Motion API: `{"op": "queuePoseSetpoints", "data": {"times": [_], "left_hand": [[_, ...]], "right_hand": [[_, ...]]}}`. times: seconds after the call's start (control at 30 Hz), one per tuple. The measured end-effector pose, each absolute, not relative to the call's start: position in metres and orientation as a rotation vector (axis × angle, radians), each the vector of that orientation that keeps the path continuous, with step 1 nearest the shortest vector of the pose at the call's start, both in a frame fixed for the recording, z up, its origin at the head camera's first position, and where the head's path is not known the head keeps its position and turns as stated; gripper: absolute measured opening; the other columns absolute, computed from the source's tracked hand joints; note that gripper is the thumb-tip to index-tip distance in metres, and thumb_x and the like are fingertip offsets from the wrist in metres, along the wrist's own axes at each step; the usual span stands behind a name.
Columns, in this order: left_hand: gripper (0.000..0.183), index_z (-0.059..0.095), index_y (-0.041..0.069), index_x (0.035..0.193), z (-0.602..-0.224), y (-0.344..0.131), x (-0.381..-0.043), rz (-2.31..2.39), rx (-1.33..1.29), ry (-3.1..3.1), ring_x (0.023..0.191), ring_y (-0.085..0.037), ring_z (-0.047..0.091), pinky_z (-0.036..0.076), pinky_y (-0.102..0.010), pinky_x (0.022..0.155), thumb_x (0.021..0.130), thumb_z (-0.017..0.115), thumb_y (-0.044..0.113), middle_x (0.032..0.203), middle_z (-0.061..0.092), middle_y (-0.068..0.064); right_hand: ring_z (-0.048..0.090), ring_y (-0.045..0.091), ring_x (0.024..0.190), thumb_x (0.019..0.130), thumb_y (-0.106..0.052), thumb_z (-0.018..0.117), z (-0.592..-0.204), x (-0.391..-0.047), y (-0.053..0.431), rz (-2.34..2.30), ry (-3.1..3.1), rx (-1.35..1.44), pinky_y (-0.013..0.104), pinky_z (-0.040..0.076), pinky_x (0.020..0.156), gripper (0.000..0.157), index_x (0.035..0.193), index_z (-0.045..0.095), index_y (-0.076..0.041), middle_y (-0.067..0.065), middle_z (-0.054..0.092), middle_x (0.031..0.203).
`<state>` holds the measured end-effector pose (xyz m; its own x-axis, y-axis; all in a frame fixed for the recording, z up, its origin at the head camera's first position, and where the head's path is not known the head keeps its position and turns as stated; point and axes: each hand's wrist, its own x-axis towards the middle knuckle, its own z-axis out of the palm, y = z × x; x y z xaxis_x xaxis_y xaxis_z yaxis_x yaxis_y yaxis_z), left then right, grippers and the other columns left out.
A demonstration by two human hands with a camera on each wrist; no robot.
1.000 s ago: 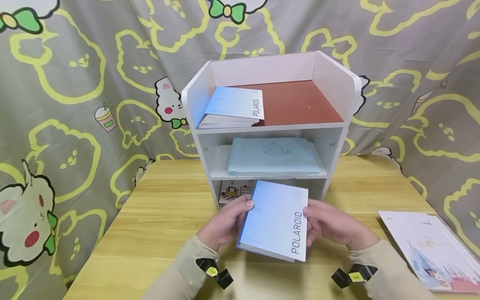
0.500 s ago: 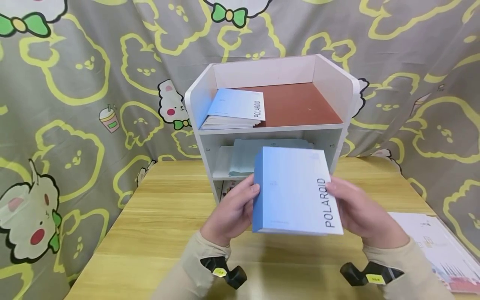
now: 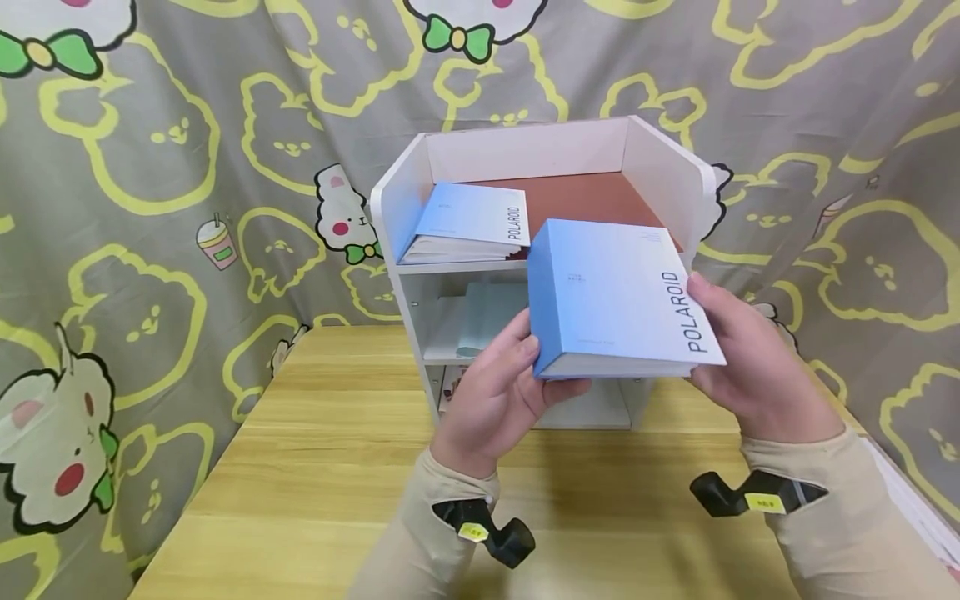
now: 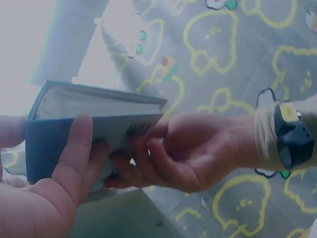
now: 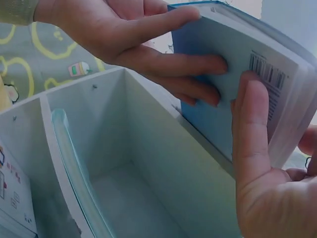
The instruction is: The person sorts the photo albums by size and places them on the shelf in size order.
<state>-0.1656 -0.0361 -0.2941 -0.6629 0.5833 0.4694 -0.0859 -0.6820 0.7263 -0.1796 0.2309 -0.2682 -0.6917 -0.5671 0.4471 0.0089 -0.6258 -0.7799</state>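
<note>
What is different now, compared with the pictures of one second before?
The held POLAROID album has moved up and rightward, now overlapping the top shelf in the head view. The left hand and right hand rose with it, both keeping hold. The other POLAROID album stayed on that shelf.

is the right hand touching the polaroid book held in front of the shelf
Touching. The right wrist view shows the right hand with fingers against the held book, beside its barcode.

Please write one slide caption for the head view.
Left hand and right hand hold a POLAROID album in front of white shelving.
</note>
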Motion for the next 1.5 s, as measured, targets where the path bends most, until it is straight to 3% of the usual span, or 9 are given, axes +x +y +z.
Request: {"op": "queuePoseSetpoints", "data": {"times": [0.3, 0.53, 0.6, 0.7, 0.8, 0.9, 1.13, 1.37, 1.5], "left_hand": [[0.049, 0.028, 0.012, 0.16, -0.288, -0.022, -0.176, 2.459, 1.004, 0.838, 0.125, -0.025, 0.056, 0.05, -0.036, 0.102, 0.111, 0.03, 0.012, 0.154, 0.039, -0.022], [0.049, 0.029, 0.012, 0.16, -0.29, -0.019, -0.18, 2.495, 0.993, 0.796, 0.123, -0.022, 0.057, 0.05, -0.035, 0.102, 0.111, 0.031, 0.014, 0.152, 0.043, -0.02], [0.048, 0.028, 0.011, 0.16, -0.29, -0.018, -0.18, 2.493, 0.998, 0.79, 0.122, -0.021, 0.058, 0.05, -0.034, 0.102, 0.111, 0.03, 0.014, 0.15, 0.045, -0.019], [0.048, 0.028, 0.011, 0.159, -0.29, -0.017, -0.181, 2.492, 1.001, 0.794, 0.122, -0.021, 0.058, 0.05, -0.033, 0.102, 0.112, 0.03, 0.014, 0.148, 0.047, -0.019], [0.047, 0.029, 0.011, 0.159, -0.29, -0.015, -0.182, 2.493, 1.007, 0.819, 0.122, -0.02, 0.059, 0.05, -0.032, 0.102, 0.112, 0.029, 0.016, 0.148, 0.048, -0.019], [0.047, 0.029, 0.011, 0.159, -0.291, -0.013, -0.183, 2.498, 1.013, 0.838, 0.122, -0.019, 0.06, 0.049, -0.031, 0.102, 0.113, 0.027, 0.017, 0.15, 0.046, -0.02], [0.046, 0.032, 0.008, 0.157, -0.289, -0.009, -0.186, 2.533, 0.964, 0.855, 0.122, -0.02, 0.059, 0.047, -0.03, 0.104, 0.112, 0.029, 0.015, 0.151, 0.043, -0.022], [0.049, 0.029, 0.009, 0.159, -0.288, -0.013, -0.186, 2.46, 1.057, 1.008, 0.13, -0.029, 0.054, 0.05, -0.032, 0.101, 0.11, 0.029, 0.006, 0.153, 0.042, -0.021], [0.055, 0.021, 0.013, 0.161, -0.288, -0.019, -0.183, 2.44, 1.064, 1.323, 0.133, -0.033, 0.051, 0.05, -0.038, 0.102, 0.109, 0.038, 0.008, 0.154, 0.043, -0.015]], "right_hand": [[0.069, 0.03, 0.103, 0.113, -0.029, 0.019, -0.267, -0.189, 0.232, -2.431, 1.114, -1.029, 0.043, 0.06, 0.08, 0.052, 0.148, 0.037, 0.004, 0.02, 0.063, 0.129], [0.064, 0.014, 0.103, 0.105, -0.016, 0.049, -0.263, -0.15, 0.216, -2.537, 2.791, -0.755, 0.02, 0.051, 0.086, 0.032, 0.13, 0.063, -0.001, 0.005, 0.067, 0.118], [0.063, 0.022, 0.103, 0.099, -0.016, 0.057, -0.262, -0.139, 0.2, -2.498, 3.235, -0.969, 0.023, 0.049, 0.093, 0.028, 0.115, 0.07, 0.003, 0.01, 0.069, 0.111], [0.064, 0.038, 0.098, 0.095, -0.024, 0.062, -0.258, -0.131, 0.177, -2.085, 3.496, -1.865, 0.037, 0.049, 0.098, 0.035, 0.102, 0.073, 0.008, 0.021, 0.071, 0.103], [0.062, 0.046, 0.098, 0.099, -0.028, 0.057, -0.253, -0.125, 0.159, -1.496, 3.478, -2.306, 0.049, 0.045, 0.1, 0.035, 0.105, 0.075, 0.003, 0.021, 0.072, 0.105], [0.061, 0.046, 0.105, 0.101, -0.026, 0.053, -0.249, -0.121, 0.151, -1.107, 3.518, -2.276, 0.057, 0.041, 0.1, 0.035, 0.11, 0.075, 0.0, 0.019, 0.072, 0.111], [0.058, 0.045, 0.109, 0.093, -0.022, 0.054, -0.245, -0.132, 0.148, -0.971, 3.699, -1.985, 0.062, 0.037, 0.086, 0.036, 0.115, 0.075, -0.002, 0.013, 0.073, 0.112], [0.056, 0.043, 0.114, 0.09, -0.018, 0.057, -0.24, -0.15, 0.155, -0.881, 3.73, -1.842, 0.061, 0.036, 0.092, 0.037, 0.12, 0.073, -0.002, 0.014, 0.071, 0.116], [0.055, 0.042, 0.118, 0.094, -0.022, 0.055, -0.241, -0.162, 0.158, -0.837, 3.718, -1.796, 0.061, 0.036, 0.096, 0.038, 0.121, 0.072, -0.002, 0.014, 0.07, 0.119]]}}
